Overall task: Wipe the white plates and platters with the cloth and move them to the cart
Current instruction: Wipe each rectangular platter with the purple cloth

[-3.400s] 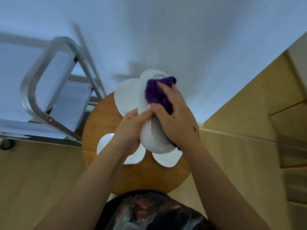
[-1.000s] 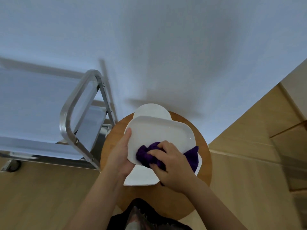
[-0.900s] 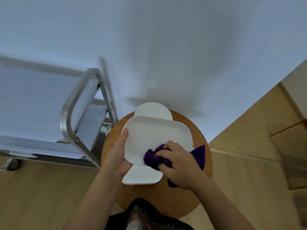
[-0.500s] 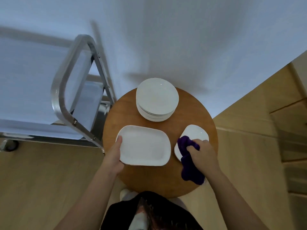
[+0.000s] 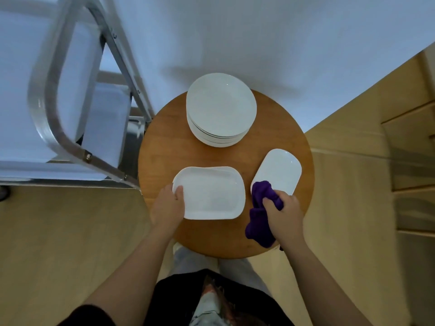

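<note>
Platter [image 5: 209,192] lies long axis left-right, left hand [image 5: 167,207] gripping.

Your left hand [image 5: 168,205] grips the big platter [image 5: 209,192] flat on the round table [image 5: 162,142]; your right hand [image 5: 283,214] bunches the purple cloth [image 5: 260,217] over the smaller platter [image 5: 279,169].

A round wooden table [image 5: 162,142] stands against a pale wall [image 5: 259,31]. Light wood flooring [image 5: 58,243] lies below it. To the right are wooden panels [image 5: 414,161]. At the bottom edge, dark clothing [image 5: 179,300] shows.
</note>
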{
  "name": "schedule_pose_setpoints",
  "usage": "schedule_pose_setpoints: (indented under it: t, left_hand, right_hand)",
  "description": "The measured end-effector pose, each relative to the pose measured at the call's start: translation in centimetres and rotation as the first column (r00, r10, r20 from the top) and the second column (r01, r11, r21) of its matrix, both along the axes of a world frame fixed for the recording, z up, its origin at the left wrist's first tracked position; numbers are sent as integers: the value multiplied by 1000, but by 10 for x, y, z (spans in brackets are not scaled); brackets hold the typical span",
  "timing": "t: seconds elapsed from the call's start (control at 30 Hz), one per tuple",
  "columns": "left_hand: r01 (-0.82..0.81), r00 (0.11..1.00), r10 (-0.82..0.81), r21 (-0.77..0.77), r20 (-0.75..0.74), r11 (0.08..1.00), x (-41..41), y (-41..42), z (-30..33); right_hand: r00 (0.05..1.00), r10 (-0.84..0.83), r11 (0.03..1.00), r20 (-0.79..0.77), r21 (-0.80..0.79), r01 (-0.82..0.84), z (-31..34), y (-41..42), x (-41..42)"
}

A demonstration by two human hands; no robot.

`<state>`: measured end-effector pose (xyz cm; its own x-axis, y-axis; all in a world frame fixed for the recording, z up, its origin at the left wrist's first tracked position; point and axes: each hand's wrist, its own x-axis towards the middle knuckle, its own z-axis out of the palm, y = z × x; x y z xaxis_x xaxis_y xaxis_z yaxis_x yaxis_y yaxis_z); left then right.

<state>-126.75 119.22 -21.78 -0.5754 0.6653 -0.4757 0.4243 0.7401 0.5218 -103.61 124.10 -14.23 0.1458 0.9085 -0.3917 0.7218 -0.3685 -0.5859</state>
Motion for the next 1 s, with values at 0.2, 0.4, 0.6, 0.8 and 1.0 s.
schedule_pose_setpoints:
  t: [0.2,0.4,0.6,0.8,1.0]
  left_hand:
    - [-22,992,-6,-215,-126,976,1,4,-22]
    - [-87,992,56,-296,-112,951,-1,2,-26]
    - [121,990,-115,-70,79,990,54,13,11]
    - [57,707,131,-241,694,969,165,48,9]
    - [-354,640,500,-354,583,866,219,95,-33]
  right_hand:
    - [1000,-23,999,2,-22,23,-3,-2,-1]
    - [999,-26,999,-34,-37,24,-6,4,3]
    - [977,-125,992,-175,-42,120,-10,18,25]
    - [932,-251,968,-260,-63,243,-12,38,62]
    - [922,-259,965,-288,-112,236,-15,62,105]
